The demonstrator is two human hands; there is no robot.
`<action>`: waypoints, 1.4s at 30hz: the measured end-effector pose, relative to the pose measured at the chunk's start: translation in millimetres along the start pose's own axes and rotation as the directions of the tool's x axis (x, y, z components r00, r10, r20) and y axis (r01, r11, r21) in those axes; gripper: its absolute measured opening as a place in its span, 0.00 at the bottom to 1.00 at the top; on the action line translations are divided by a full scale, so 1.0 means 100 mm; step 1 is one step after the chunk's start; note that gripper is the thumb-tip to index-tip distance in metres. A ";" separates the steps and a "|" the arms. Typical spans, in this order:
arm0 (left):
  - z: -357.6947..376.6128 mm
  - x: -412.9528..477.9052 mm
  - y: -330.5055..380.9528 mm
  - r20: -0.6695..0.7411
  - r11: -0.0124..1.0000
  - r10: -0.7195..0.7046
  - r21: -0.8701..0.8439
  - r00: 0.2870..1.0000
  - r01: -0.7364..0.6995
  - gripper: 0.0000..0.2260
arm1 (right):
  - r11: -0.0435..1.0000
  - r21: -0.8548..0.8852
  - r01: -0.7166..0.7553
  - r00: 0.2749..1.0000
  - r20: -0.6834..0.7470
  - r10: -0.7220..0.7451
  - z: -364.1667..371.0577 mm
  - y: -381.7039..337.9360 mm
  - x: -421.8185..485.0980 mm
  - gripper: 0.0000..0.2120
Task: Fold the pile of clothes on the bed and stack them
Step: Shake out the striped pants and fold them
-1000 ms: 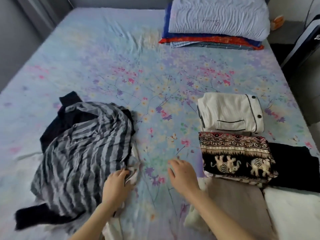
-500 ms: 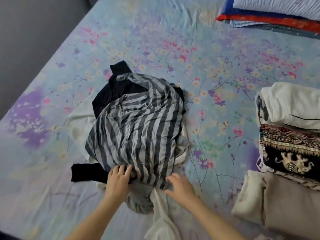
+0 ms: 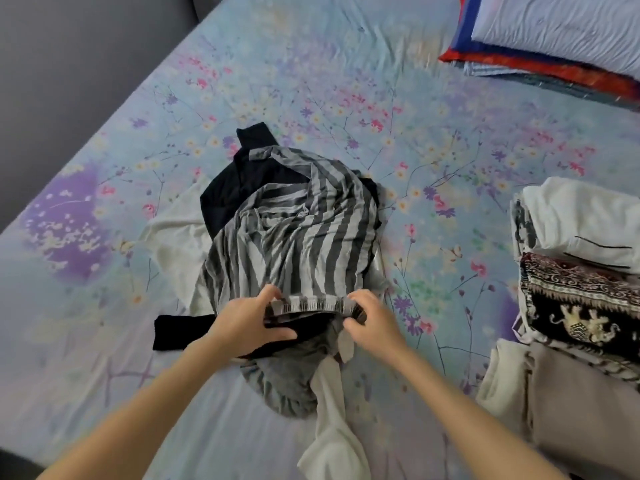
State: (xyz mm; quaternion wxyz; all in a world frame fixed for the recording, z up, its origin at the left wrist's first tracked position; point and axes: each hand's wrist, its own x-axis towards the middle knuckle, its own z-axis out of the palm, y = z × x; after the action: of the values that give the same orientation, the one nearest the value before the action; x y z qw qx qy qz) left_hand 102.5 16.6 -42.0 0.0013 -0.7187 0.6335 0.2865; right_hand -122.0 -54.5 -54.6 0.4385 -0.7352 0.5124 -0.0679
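Observation:
A grey striped garment (image 3: pixel 294 233) lies on top of a loose pile in the middle of the bed. Under it are a black garment (image 3: pixel 242 178), a white garment (image 3: pixel 173 237) and a plain grey piece (image 3: pixel 287 386). My left hand (image 3: pixel 242 320) pinches the striped garment's near hem at its left end. My right hand (image 3: pixel 370 320) pinches the same hem at its right end, and the hem is lifted a little off the pile. Folded clothes sit at the right: a white piece (image 3: pixel 585 220), an elephant-print piece (image 3: pixel 585 306) and a beige piece (image 3: pixel 581 403).
The bed has a floral sheet (image 3: pixel 346 98). A pillow (image 3: pixel 561 26) on folded blankets (image 3: pixel 540 67) lies at the far right corner. A grey wall (image 3: pixel 69 64) runs along the bed's left edge. A long white strip (image 3: pixel 332 427) trails toward me.
The view has swung left onto the pile. Both hands moved to the striped garment's near hem, took hold of it and raised it slightly.

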 end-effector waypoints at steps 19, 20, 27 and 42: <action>-3.07 -1.79 1.91 -0.273 0.894 0.157 -0.369 0.949 -0.254 0.13 | 0.879 0.107 0.465 0.737 -0.597 -0.317 -3.27 -2.48 -2.32 0.32; -3.24 -1.97 2.08 -0.214 0.863 0.226 -0.408 0.950 -0.297 0.19 | 0.867 0.043 0.496 0.685 -0.633 -0.360 -3.40 -2.58 -2.50 0.30; -4.16 -2.96 2.67 -0.331 0.553 0.405 -0.654 0.852 -0.517 0.27 | 0.778 0.048 0.627 0.684 -0.512 -0.520 -4.31 -2.95 -3.70 0.50; -4.36 -2.99 3.45 -0.676 0.917 0.194 -0.133 0.711 -0.376 0.17 | 0.591 0.550 0.590 0.703 -0.710 -0.042 -3.97 -2.96 -3.98 0.13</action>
State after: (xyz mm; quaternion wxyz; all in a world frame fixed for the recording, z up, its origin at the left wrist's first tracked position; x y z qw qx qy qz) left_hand -42.8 61.4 570.3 -0.3579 -0.6589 0.6546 0.0965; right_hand -320.1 67.1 536.7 0.4795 -0.5036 0.4020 -0.5957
